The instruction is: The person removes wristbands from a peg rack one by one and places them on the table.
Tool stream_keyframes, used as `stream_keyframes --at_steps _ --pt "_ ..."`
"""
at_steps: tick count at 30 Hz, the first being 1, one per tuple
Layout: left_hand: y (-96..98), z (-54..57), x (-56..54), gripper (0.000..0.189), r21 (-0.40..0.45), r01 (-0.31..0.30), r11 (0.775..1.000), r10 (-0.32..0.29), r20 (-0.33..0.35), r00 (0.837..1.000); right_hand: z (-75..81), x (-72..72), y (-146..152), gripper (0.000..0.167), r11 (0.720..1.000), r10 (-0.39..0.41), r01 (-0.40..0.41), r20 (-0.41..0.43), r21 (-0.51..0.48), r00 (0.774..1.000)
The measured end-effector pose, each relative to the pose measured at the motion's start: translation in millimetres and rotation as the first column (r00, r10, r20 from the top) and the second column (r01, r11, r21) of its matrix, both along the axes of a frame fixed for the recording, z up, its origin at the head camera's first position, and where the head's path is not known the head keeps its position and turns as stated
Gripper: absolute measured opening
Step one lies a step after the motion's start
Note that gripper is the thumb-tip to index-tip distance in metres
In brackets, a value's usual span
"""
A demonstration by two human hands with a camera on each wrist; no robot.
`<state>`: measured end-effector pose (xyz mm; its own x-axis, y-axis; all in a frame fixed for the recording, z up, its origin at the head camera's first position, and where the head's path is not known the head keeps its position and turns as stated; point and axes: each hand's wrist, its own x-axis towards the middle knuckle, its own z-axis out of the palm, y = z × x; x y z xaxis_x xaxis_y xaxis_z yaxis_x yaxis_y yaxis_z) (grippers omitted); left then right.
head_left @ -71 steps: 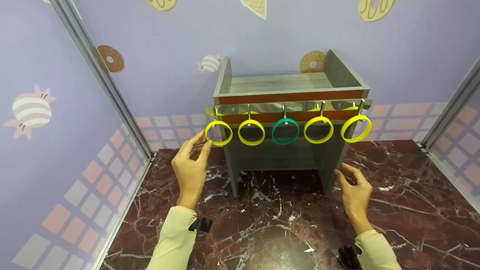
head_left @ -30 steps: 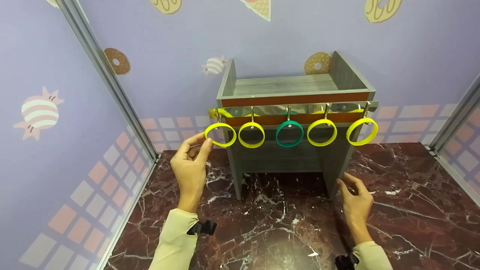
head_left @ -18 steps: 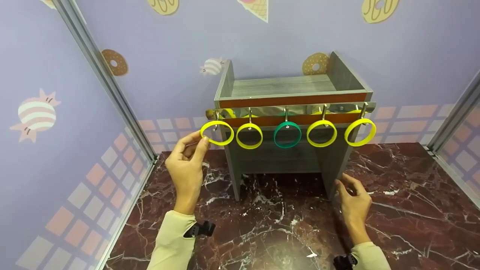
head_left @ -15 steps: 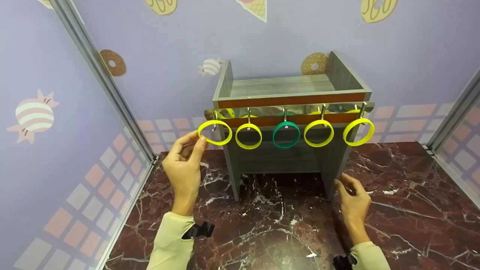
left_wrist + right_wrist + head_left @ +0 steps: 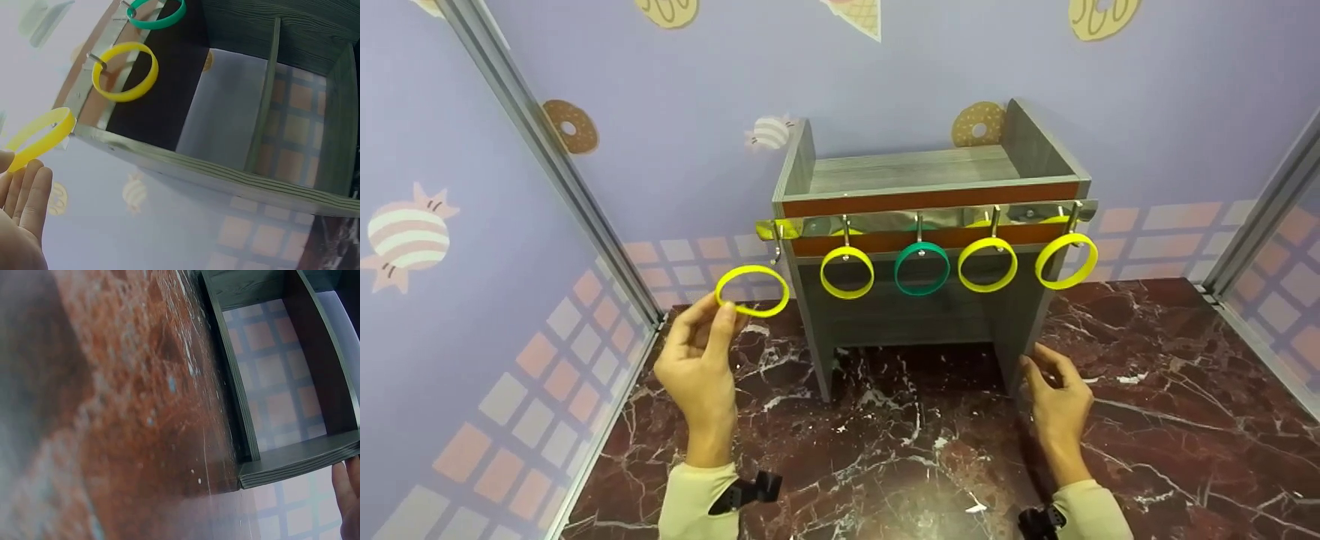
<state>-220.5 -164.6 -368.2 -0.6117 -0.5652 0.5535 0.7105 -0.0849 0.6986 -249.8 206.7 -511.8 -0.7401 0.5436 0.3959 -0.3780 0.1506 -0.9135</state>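
Observation:
My left hand (image 5: pixel 697 379) pinches a yellow wristband (image 5: pixel 751 268) between thumb and fingers at its lower left. The wristband is held just below and left of the leftmost metal hook (image 5: pixel 777 253), apart from it in the head view. Four other hooks on the metal rail (image 5: pixel 877 223) each carry a band: a yellow one (image 5: pixel 847 295), a green one (image 5: pixel 922 291) and two more yellow ones to the right. My right hand (image 5: pixel 1061 401) rests with its fingertips against the outer right side panel of the grey wooden shelf (image 5: pixel 907 171); fingers (image 5: pixel 342 489) also show there in the right wrist view.
The shelf stands on a dark red marbled tabletop (image 5: pixel 877 480), near the purple patterned back wall (image 5: pixel 675 180). A left side wall (image 5: pixel 487 300) with a metal corner post closes in that side. The remaining bands hang forward of the shelf front.
The leftmost yellow wristband has come off its hook, and my left hand has moved down and left with it. The right hand stays at the side panel, slightly lower than at first.

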Motion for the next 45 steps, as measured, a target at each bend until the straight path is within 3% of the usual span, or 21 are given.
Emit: stream_keyframes --at_steps 8,17,26,37,42,45 --pt "-8.7 -40.4 -3.1 0.018 0.082 -0.028 0.996 0.017 0.125 0.992 -0.7 -1.3 -2 0.024 1.0 -0.007 0.007 0.009 0.009 1.0" --pt "-8.7 -82.9 -13.7 0.016 0.105 -0.023 0.994 -0.005 0.257 0.966 -29.0 -19.5 10 0.025 0.994 -0.076 0.076 -0.002 0.077 0.997" --pt "-12.9 -118.5 -19.1 0.02 0.105 -0.032 0.994 -0.007 0.35 0.937 -28.5 -19.0 10 0.027 0.998 -0.045 0.045 0.024 0.034 0.999" --pt "-21.3 -151.7 -23.6 0.024 0.085 -0.015 0.996 -0.029 0.49 0.871 -32.4 -20.9 12 0.026 0.999 -0.035 0.035 -0.019 0.028 0.999" --pt "-25.7 -160.2 -25.0 0.028 0.067 0.023 0.997 -0.057 0.564 0.824 -31.4 -20.3 12 0.028 0.999 -0.027 0.026 0.025 0.023 0.999" --pt "-27.3 -163.5 -26.3 0.029 0.064 0.04 0.997 -0.07 0.586 0.808 -26.0 -16.4 11 0.028 0.999 -0.023 0.021 0.055 0.027 0.998"
